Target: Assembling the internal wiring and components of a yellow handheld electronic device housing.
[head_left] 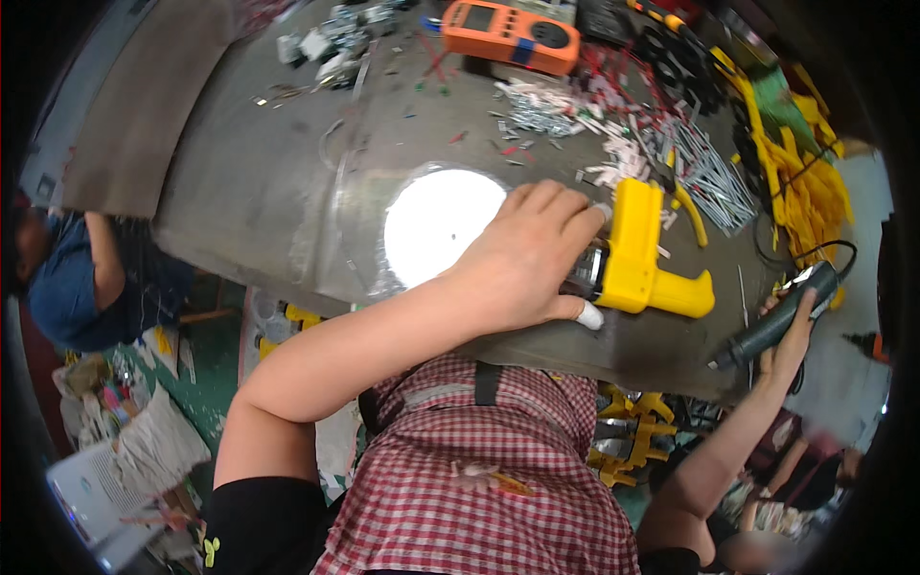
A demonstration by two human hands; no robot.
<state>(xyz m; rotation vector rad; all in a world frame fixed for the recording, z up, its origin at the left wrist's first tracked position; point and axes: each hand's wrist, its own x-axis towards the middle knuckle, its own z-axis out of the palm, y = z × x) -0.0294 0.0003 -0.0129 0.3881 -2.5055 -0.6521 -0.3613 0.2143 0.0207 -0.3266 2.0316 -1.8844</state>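
Note:
My left hand [532, 254] reaches across the near edge of the table, closed round the dark cylindrical end of a yellow pistol-grip device [629, 254]. White wrappings cover its thumb and one fingertip. The device lies on its side, handle pointing right. At the right, my right hand [791, 331] is wrapped round a dark corded electric screwdriver [776, 321], whose tip points left toward the table's edge, apart from the yellow device. A bright white disc [441, 225] is on the tabletop, partly hidden behind my left hand and forearm.
An orange meter [511, 36] stands at the back. Pale small parts [541, 107], metal rods [714, 177] and yellow-handled pliers [688, 213] lie right of centre. Yellow housings [815, 192] pile up at the far right. Another person [81, 273] sits at the left.

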